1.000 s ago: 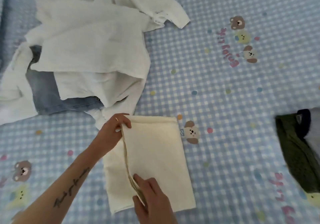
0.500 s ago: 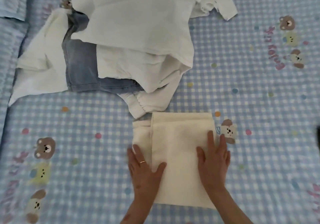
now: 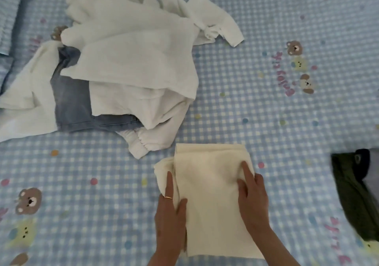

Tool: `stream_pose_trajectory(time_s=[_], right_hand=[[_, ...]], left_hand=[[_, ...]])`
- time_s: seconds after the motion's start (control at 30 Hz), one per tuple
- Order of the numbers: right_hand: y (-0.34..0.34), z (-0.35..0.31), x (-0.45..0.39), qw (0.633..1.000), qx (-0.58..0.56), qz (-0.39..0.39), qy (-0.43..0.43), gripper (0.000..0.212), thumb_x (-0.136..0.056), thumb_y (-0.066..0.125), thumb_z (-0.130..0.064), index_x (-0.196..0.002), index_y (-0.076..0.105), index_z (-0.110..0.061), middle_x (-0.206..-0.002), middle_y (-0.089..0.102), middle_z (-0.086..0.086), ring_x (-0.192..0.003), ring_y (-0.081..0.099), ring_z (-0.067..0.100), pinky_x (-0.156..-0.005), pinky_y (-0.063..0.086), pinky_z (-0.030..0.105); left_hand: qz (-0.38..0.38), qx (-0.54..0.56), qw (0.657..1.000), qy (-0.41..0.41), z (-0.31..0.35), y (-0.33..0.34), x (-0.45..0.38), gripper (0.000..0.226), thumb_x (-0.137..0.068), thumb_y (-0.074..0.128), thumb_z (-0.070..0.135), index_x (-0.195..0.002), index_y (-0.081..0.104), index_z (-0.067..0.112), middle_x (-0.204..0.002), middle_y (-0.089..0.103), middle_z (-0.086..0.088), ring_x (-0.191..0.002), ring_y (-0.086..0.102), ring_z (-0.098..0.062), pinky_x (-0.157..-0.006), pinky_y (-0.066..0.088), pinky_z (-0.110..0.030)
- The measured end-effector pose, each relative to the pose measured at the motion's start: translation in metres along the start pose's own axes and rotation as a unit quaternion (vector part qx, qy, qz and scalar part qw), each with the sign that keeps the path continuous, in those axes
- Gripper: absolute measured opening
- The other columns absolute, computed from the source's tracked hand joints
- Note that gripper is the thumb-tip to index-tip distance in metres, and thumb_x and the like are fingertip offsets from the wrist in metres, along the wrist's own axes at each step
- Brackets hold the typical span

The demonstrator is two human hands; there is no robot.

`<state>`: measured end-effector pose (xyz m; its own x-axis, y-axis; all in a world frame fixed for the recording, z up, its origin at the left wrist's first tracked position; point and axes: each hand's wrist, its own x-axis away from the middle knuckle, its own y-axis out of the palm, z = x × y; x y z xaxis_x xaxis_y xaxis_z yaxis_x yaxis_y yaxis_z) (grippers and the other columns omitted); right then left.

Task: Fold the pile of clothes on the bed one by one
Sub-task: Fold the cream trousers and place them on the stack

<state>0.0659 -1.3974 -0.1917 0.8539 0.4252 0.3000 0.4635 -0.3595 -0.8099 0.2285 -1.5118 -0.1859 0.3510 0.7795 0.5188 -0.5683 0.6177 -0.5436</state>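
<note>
A cream folded cloth [image 3: 211,194] lies on the bed in front of me. My left hand [image 3: 170,210], with a ring on one finger, rests flat on its left edge, fingers straight. On its right side lies my right hand [image 3: 253,198], index finger stretched out over the cloth and the other fingers at its right edge. The pile of unfolded clothes [image 3: 131,60] sits beyond, at the upper left: several white garments over a pair of blue jeans [image 3: 71,105]. A white cuffed sleeve [image 3: 143,142] from the pile reaches close to the cream cloth's top left corner.
The bed sheet [image 3: 266,122] is blue checked with bear prints. A dark green folded garment [image 3: 352,194] with a grey one beside it lies at the right edge of view. A pillow [image 3: 10,15] shows at the far upper left.
One second ago my hands pinched the cloth's left flap; since then it was laid over and both hands came down flat on the cloth. The view has shifted.
</note>
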Motion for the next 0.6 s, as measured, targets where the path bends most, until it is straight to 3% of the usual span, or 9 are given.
stream_pose_trajectory(time_s=[0.2,0.37,0.5,0.6], right_hand=[[-0.141,0.087,-0.055,0.997,0.038,0.069,-0.007,0.050,-0.096,0.049,-0.017,-0.144,0.038,-0.026,-0.099,0.042,-0.002,-0.068,0.046,0.013,-0.062,0.038,0.030],[-0.282,0.199,-0.097,0.986,0.095,0.134,0.002,0.050,-0.096,0.050,-0.020,-0.143,0.038,-0.029,-0.100,0.041,-0.006,-0.066,0.045,0.007,-0.055,0.035,0.027],[-0.360,0.295,-0.132,0.979,0.127,0.157,0.021,0.049,-0.094,0.053,-0.015,-0.141,0.043,-0.025,-0.102,0.043,-0.004,-0.066,0.047,0.014,-0.059,0.038,0.028],[-0.383,0.353,-0.154,0.978,0.146,0.145,0.035,0.049,-0.093,0.055,-0.014,-0.140,0.044,-0.023,-0.099,0.043,-0.006,-0.067,0.046,0.016,-0.060,0.038,0.028]], left_hand=[[-0.058,0.039,0.992,0.110,0.107,0.107,0.038,0.070,-0.093,0.055,0.016,-0.136,0.016,0.057,-0.122,0.032,0.019,-0.104,0.039,0.005,-0.085,0.031,-0.008],[-0.121,0.086,0.982,0.119,0.214,0.240,0.093,0.060,-0.094,0.053,0.019,-0.136,0.030,0.053,-0.127,0.031,0.022,-0.108,0.036,0.010,-0.086,0.027,0.000],[-0.173,0.127,0.972,0.093,0.277,0.349,0.126,0.060,-0.094,0.053,0.015,-0.142,0.028,0.041,-0.125,0.028,0.029,-0.106,0.035,0.017,-0.083,0.022,0.010],[-0.206,0.060,0.971,0.102,0.291,0.413,0.135,0.063,-0.096,0.049,0.021,-0.148,0.018,0.033,-0.130,0.024,0.014,-0.103,0.032,0.007,-0.078,0.018,0.011]])
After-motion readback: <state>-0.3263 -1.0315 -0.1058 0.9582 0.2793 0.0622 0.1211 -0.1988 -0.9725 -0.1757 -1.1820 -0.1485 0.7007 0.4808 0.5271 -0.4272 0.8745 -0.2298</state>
